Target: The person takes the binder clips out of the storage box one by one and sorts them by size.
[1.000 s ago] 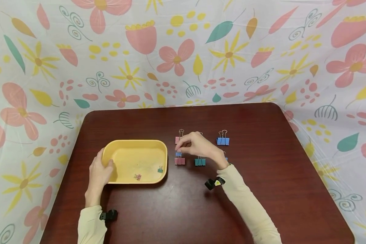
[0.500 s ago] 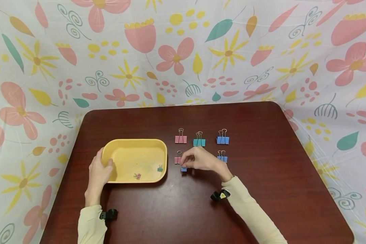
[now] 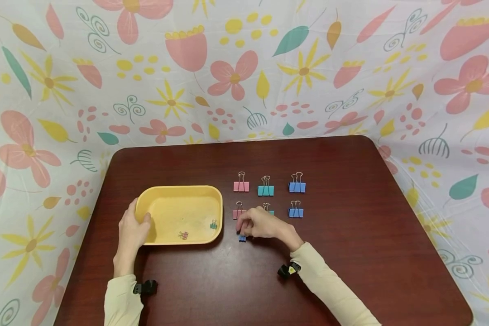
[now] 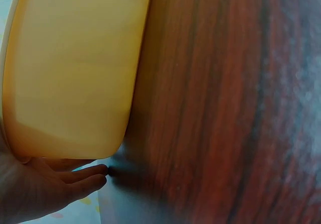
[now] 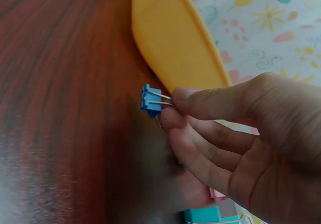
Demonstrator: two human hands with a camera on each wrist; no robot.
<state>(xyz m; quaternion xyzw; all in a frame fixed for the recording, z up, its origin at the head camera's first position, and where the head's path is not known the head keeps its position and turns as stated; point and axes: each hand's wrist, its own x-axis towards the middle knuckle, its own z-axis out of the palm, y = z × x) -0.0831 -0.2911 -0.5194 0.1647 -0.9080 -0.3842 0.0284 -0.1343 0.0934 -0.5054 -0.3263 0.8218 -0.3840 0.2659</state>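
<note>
My right hand pinches a small blue binder clip by its wire handle, between thumb and fingertips. In the head view this clip hangs in front of the smaller pink binder clip, right of the yellow tray. The hand partly covers a teal binder clip. With the thumb over the inside of the wall and the fingers outside, my left hand grips the tray's left end. Inside the tray lie a tiny pink binder clip and a tiny teal binder clip.
Behind stand a larger pink binder clip, a teal one and a blue one. A mid-sized blue binder clip sits right of my right hand. The dark wooden table meets a flower-print cloth.
My right hand has carried the small blue binder clip from above the smaller pink clip toward the table's front, uncovering the back row. My left hand and the tray stay put.
</note>
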